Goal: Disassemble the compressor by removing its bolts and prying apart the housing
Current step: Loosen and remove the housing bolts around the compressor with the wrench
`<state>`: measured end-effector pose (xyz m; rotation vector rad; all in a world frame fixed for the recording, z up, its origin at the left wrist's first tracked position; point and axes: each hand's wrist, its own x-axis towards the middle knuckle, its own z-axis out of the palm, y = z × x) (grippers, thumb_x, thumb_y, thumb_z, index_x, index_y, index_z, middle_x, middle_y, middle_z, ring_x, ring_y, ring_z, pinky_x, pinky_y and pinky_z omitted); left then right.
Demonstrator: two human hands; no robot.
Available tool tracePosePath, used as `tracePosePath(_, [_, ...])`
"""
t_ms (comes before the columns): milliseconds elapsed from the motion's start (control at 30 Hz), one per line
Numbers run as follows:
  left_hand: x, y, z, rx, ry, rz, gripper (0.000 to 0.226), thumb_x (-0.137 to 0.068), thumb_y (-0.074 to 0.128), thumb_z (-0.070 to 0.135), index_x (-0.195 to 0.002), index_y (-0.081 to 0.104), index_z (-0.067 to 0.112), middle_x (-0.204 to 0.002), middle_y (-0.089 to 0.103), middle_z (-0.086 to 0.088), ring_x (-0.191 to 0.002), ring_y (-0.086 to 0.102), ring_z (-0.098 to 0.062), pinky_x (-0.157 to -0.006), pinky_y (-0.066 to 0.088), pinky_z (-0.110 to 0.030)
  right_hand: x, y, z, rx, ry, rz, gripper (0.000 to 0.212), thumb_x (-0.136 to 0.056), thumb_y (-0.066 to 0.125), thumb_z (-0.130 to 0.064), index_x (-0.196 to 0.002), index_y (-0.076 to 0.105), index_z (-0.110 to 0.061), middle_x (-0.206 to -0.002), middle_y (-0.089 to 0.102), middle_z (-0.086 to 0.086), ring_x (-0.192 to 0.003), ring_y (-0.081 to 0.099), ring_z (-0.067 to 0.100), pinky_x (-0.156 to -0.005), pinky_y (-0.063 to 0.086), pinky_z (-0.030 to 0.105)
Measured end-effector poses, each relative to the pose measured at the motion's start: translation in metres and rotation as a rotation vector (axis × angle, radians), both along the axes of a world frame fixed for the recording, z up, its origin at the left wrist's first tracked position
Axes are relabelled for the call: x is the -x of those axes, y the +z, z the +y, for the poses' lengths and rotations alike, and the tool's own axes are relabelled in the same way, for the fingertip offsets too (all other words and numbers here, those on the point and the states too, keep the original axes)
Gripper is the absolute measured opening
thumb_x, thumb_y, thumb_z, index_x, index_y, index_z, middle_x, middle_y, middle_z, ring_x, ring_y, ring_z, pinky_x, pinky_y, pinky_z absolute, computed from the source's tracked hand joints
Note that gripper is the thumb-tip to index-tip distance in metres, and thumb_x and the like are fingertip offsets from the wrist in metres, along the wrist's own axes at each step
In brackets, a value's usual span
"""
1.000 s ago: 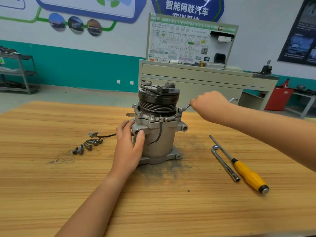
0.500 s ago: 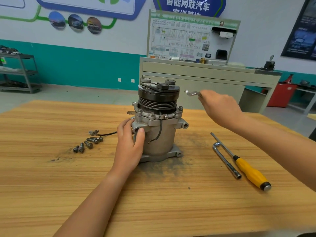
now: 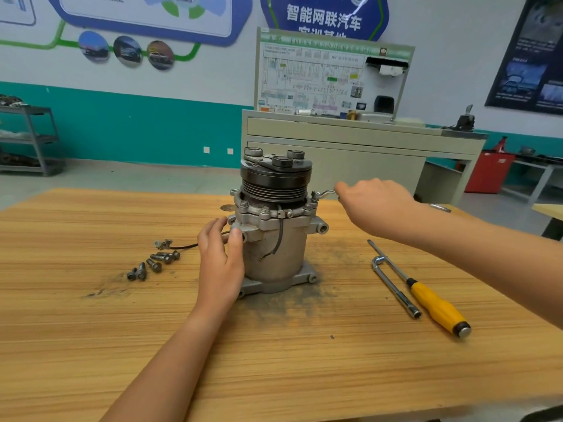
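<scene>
Compressor (image 3: pixel 275 239) upright at mid-table (image 3: pixel 91 345). Left hand (image 3: pixel 221 263), fingers curled, braces the housing; right hand (image 3: pixel 374 205) grips a wrench (image 3: pixel 324 194) seated on a flange bolt (image 3: pixel 313 196). The head should stay square on the bolt, with short, steady turns.

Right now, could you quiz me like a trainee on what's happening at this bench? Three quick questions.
1. True or false: the left hand steadies the compressor.
2. Which tool does the right hand hold: A) yellow-handled screwdriver, B) wrench on a flange bolt, C) L-shaped socket wrench?
3. Fill in: the loose bolts lie on the table to the compressor's ____.

Key: 1 true; 2 B; 3 left.
</scene>
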<state>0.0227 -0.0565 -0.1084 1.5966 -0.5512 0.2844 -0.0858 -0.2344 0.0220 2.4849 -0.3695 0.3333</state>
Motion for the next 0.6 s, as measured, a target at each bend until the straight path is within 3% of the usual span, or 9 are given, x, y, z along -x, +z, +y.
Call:
tracePosePath(200, [0.0, 0.0, 0.0, 0.0, 0.002, 0.007, 0.042, -0.1, 0.035, 0.028, -0.136, 0.041, 0.008, -0.132, 0.033, 0.003, -0.091, 0.027, 0.04, -0.07, 0.02, 0.013, -0.003, 0.007, 0.015, 0.128, -0.013, 0.116, 0.021, -0.09, 0.039, 0.002, -0.109, 0.047, -0.005, -0.058, 0.031, 0.001, -0.046, 0.028, 0.015, -0.039, 0.019, 0.026])
tracePosePath(367, [0.0, 0.001, 0.0, 0.003, -0.002, 0.027, 0.041, -0.1, 0.035, 0.027, -0.135, 0.042, 0.008, -0.136, 0.036, -0.003, -0.09, 0.028, 0.04, -0.069, 0.021, 0.012, -0.006, 0.009, 0.01, 0.118, -0.023, 0.162, 0.014, -0.095, 0.034, -0.009, -0.104, 0.045, -0.007, -0.058, 0.037, 0.001, -0.047, 0.035, 0.015, -0.039, 0.024, 0.026])
tracePosePath(500, [-0.001, 0.001, 0.0, -0.006, -0.012, 0.037, 0.041, -0.1, 0.035, 0.029, -0.135, 0.043, 0.01, -0.136, 0.037, -0.003, -0.09, 0.029, 0.039, -0.069, 0.022, 0.012, -0.004, 0.014, -0.006, 0.233, 0.0, 0.27, 0.029, -0.092, 0.035, -0.002, -0.121, 0.035, -0.003, -0.056, 0.039, -0.001, -0.043, 0.034, 0.013, -0.037, 0.024, 0.024])
tracePosePath(600, [-0.001, 0.0, -0.001, -0.011, -0.02, 0.045, 0.042, -0.099, 0.034, 0.03, -0.136, 0.042, 0.01, -0.139, 0.037, -0.003, -0.09, 0.029, 0.039, -0.069, 0.021, 0.012, -0.012, 0.012, -0.015, 0.267, -0.027, 0.251, 0.029, -0.091, 0.04, 0.001, -0.12, 0.037, -0.005, -0.058, 0.036, -0.001, -0.045, 0.033, 0.012, -0.039, 0.023, 0.024])
